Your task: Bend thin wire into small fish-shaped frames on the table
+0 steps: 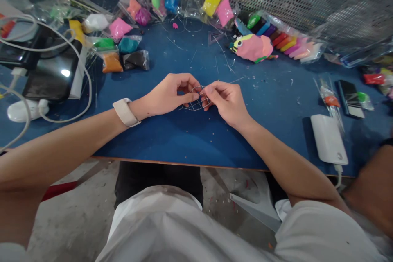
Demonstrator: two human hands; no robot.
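Note:
A small wire mesh frame (196, 103) with a rounded outline is held between my two hands, above the blue table (172, 139). My left hand (173, 93) pinches its upper left part between thumb and fingers; a pale band circles that wrist. On the other side, my right hand (227, 101) has its thumb and fingertips closed on the right edge of the mesh. A thin loose wire (238, 80) sticks out past my right hand. The fingertips of both hands nearly meet at the top of the mesh.
Bagged coloured clay (119, 28) lines the back left. A pink clay fish (253, 48) lies back right beside a row of clay sticks (282, 41). Phones and cables (52, 65) lie left; a white power bank (328, 139) rests right. Another person's arm (373, 184) shows at the right edge.

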